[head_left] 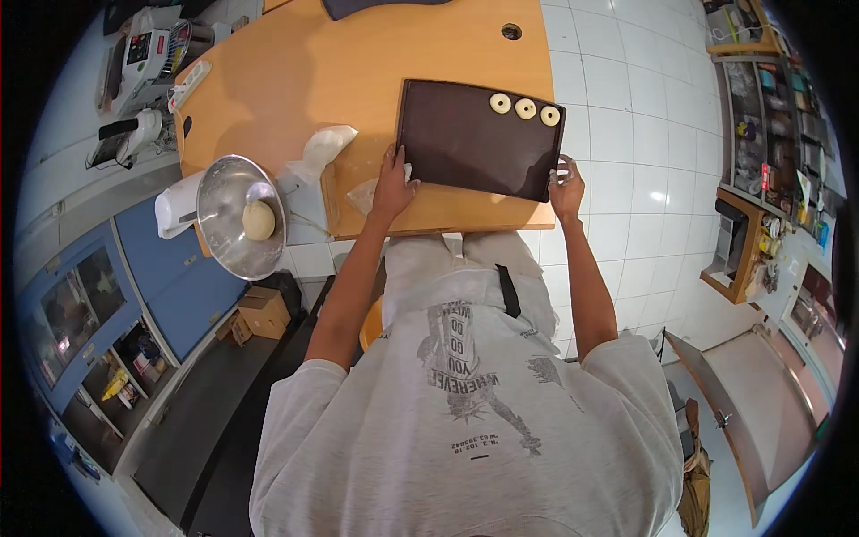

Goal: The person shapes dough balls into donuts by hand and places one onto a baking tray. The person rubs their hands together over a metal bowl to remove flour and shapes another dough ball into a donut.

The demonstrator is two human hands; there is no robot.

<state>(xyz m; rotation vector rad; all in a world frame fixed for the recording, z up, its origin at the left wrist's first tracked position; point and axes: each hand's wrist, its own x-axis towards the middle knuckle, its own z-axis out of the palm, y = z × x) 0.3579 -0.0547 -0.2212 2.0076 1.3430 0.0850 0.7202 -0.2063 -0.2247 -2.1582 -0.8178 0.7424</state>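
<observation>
A dark brown rectangular tray point(474, 152) lies on the wooden table point(259, 72), carrying several pale dough rings point(526, 109) along its far right part. My left hand point(395, 183) grips the tray's left end, fingers curled at the rim. At the right end, my right hand point(565, 186) holds the near corner, with pale residue on its fingers. Left of my left hand lie a white bag of powder point(327, 143) and a crumpled plastic piece point(363, 194). A steel bowl point(228, 188) with a dough ball point(259, 220) stands at the table's left corner.
A white container point(174, 201) sits behind the bowl. A power strip point(191, 82) and appliances point(134, 134) are at the far left. Blue cabinets point(148, 277) and cardboard boxes point(264, 311) are low on the left. Shelves point(752, 134) and an open cabinet door point(752, 430) are on the right.
</observation>
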